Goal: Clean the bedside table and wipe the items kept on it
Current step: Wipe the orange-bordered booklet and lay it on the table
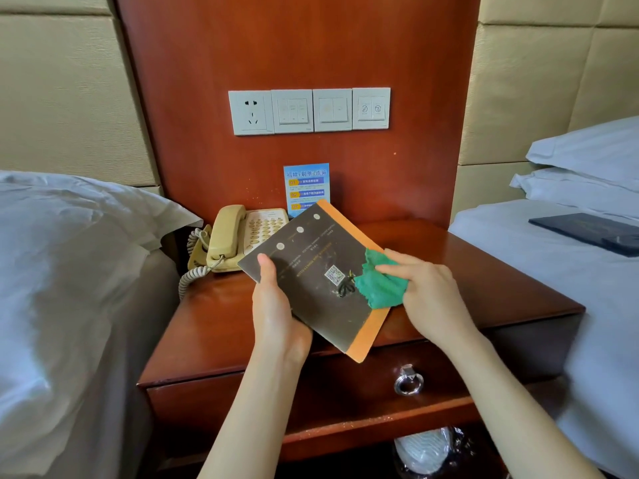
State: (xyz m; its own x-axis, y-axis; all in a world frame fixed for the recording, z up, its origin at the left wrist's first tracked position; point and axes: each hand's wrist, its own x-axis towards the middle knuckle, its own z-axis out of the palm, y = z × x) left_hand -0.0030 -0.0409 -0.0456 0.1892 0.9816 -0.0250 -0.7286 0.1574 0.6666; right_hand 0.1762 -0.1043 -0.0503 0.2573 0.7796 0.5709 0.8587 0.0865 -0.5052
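Observation:
A dark brown book (311, 274) with an orange spine is held tilted above the wooden bedside table (484, 271). My left hand (276, 305) grips its lower left edge, thumb on the cover. My right hand (425, 292) presses a green cloth (377, 285) onto the cover near the spine. A beige corded telephone (242, 236) sits at the table's back left, and a blue information card (306, 184) leans against the wooden wall panel behind the book.
White-sheeted beds flank the table, left (69, 271) and right (570, 271); a dark folder (594, 233) lies on the right bed. The table's drawer has a ring pull (408, 381). Wrapped slippers (428, 451) sit on the shelf below. Switches and a socket (309, 110) are on the panel.

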